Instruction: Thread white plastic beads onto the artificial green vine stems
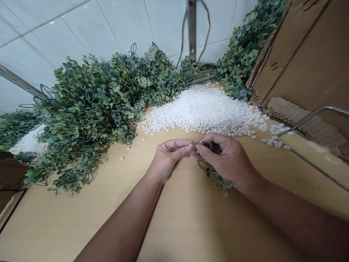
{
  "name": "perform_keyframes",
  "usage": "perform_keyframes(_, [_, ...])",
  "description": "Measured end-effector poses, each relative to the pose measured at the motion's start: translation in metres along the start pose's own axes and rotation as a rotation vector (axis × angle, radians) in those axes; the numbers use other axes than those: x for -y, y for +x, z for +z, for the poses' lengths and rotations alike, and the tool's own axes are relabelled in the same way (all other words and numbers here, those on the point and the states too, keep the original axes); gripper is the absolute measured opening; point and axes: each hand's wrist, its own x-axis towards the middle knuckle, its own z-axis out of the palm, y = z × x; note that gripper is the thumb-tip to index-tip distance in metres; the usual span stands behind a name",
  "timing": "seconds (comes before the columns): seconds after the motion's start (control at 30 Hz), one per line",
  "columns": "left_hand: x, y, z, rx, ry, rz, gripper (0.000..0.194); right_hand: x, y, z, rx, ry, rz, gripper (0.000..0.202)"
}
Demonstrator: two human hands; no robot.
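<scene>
My right hand point(226, 156) is closed on a sprig of artificial greenery point(218, 178), whose round green leaves hang below the palm. The fingertips of my left hand point(171, 156) pinch a small white piece point(191, 145) and meet the right fingertips at the sprig's end. Fingers cover most of that piece, so how it sits on the stem cannot be made out. Just beyond both hands spreads a heap of small white plastic pieces point(207, 109) on the wooden table point(174, 225).
A big pile of artificial greenery point(103, 98) lies to the left, against the tiled wall point(122, 22). More greenery point(245, 47) stands at the back right beside a cardboard box point(308, 58). A bent metal rod point(313, 167) reaches over the table's right side.
</scene>
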Motion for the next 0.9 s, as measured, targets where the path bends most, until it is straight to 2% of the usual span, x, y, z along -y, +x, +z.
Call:
perform_keyframes(0.2, [0.0008,0.0004,0.0019,0.003,-0.04,0.0,0.017,-0.002,-0.0004,0.0017,-0.013,-0.002,-0.041,0.017])
perform_keyframes(0.67, [0.0005,-0.0007,0.0031,0.036,-0.015,-0.018,0.018,0.0036,-0.0008,-0.0003,-0.036,-0.19,-0.091,0.014])
perform_keyframes(0.9, [0.0017,0.0009,0.0008,0.046,-0.003,-0.032,0.016,0.0039,0.0004,-0.001,-0.017,-0.176,-0.038,0.015])
